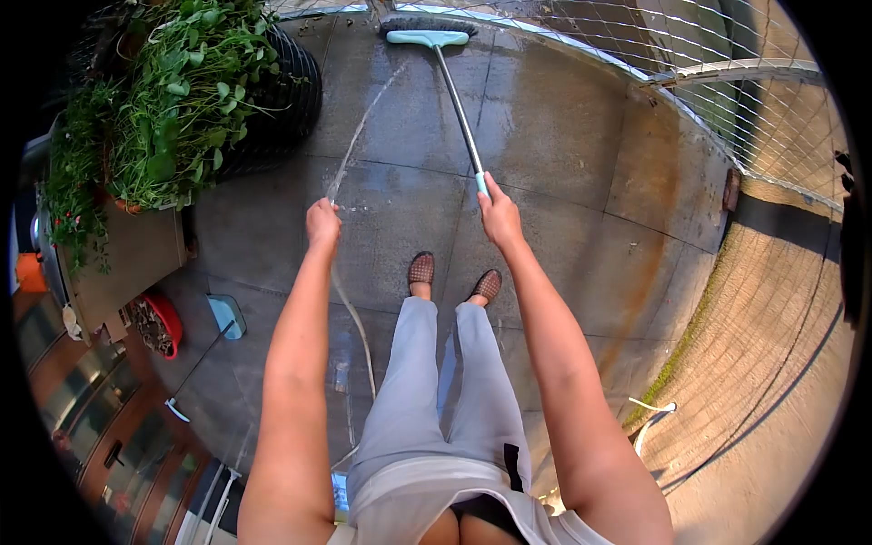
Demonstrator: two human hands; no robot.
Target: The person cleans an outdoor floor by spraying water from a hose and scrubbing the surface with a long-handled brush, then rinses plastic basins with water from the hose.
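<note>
A long-handled broom [429, 37] with a light blue head and dark bristles rests on the wet tiled floor near the wire fence. My right hand [500, 216] is closed around the light blue end of its metal handle. In my left hand [322, 223], fingers closed, is a pale hose [355, 313] that trails down beside my legs. A stream of water [368, 118] leaves the hose and runs forward onto the floor, left of the broom head. The hose's tip is hidden by my fingers.
Leafy plants [173, 109] in a black container stand at the upper left. Below them are a red basin [165, 324] and a blue dustpan [227, 316] with a long handle. Wire fencing [627, 41] curves along the top and right. A wall [754, 336] borders the right side.
</note>
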